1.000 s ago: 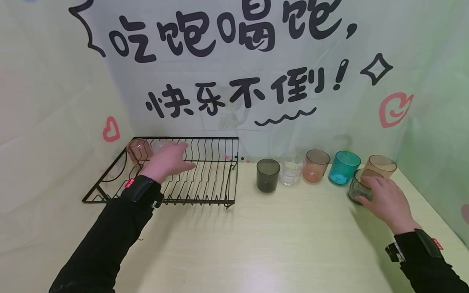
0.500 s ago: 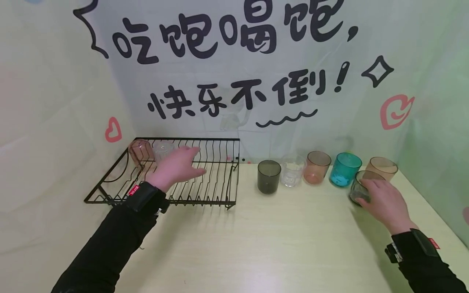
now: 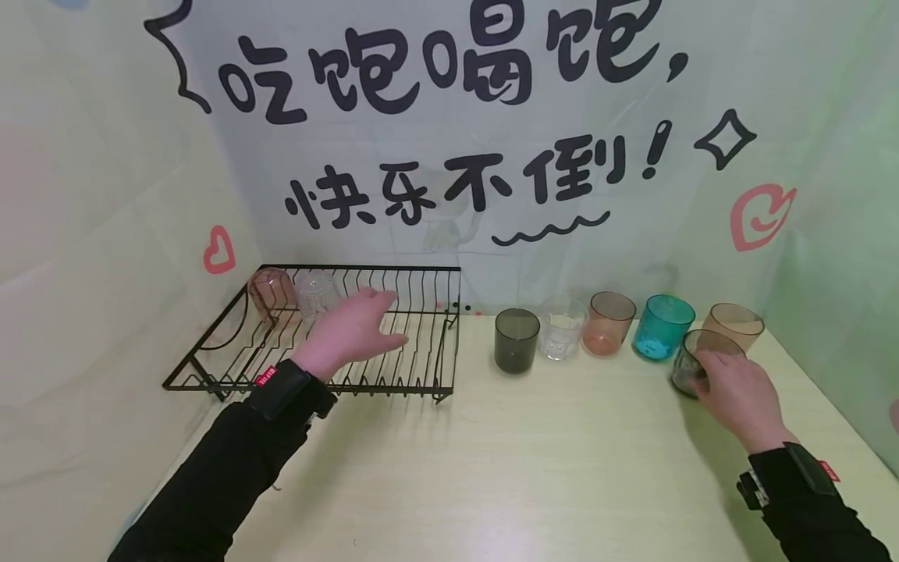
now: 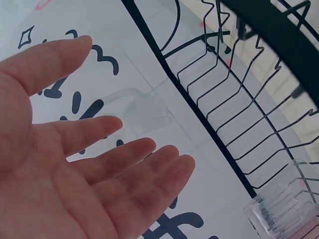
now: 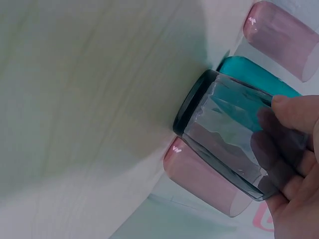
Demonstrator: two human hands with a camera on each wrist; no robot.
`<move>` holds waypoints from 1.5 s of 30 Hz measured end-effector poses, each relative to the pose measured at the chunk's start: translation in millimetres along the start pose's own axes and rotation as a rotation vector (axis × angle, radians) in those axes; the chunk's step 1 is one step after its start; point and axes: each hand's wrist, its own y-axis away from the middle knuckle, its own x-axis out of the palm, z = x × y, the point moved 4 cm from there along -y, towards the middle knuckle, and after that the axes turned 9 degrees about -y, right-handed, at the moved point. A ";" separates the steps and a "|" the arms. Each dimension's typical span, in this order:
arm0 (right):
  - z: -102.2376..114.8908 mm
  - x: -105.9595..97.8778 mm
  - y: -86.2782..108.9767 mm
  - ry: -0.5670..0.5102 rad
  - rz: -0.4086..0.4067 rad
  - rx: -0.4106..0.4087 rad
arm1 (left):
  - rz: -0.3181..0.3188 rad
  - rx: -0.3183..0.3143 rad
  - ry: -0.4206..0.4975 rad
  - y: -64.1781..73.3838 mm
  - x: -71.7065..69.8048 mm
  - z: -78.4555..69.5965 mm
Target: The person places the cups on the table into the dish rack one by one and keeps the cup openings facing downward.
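We see the right hand (image 3: 744, 394) with its grip clamped on a smoky grey glass (image 5: 224, 129) at the right end of the row on the desk (image 3: 492, 468). From the head the hand covers much of its near side; from the right wrist we make out fingers through its wall, while the hand's rear runs out of frame. We cannot tell whether its base touches the desk. It hides the lower part of an amber glass (image 3: 740, 321) behind it and stands just beside a teal glass (image 3: 662, 328).

The left hand (image 3: 347, 332) is free, its fingers and thumb apart, in front of the wire rack (image 3: 393, 389). It hides part of the rack and overlaps the lower edge of a clear glass (image 3: 318, 290), which the left wrist view cuts off at the corner. Next to that sits a pink glass (image 3: 272, 287); which way up both are, we cannot make out.
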 end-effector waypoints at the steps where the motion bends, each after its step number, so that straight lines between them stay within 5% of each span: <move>1: -0.2 -0.2 -0.1 0.000 0.000 0.003 | -0.002 0.005 -0.002 0.4 0.3 -1.4; 32: 4.1 -3.6 11.6 0.004 -0.061 -0.003 | 0.023 0.087 0.080 7.7 7.5 -28.5; 45: 8.4 -4.7 14.5 0.010 -0.070 -0.041 | -0.070 0.144 0.182 6.4 9.2 -39.0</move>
